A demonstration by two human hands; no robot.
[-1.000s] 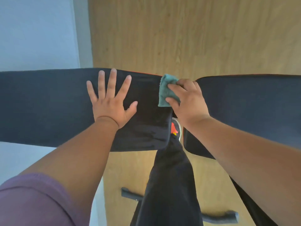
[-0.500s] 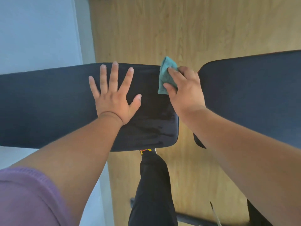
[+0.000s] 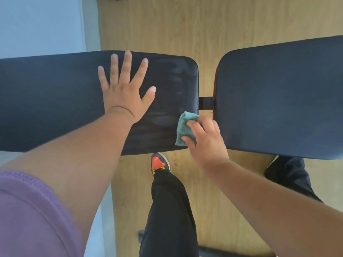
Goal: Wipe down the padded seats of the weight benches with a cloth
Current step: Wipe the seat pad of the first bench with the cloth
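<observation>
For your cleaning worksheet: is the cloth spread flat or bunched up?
Bunched up. The teal cloth is a folded wad gripped by the right hand at the left bench pad's end.

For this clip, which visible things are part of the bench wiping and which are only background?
Part of the job:
- teal cloth, gripped by the right hand
- left pad, with the left hand flat on it
- right pad, untouched

Background:
- wooden floor
- shoe
- white wall
</observation>
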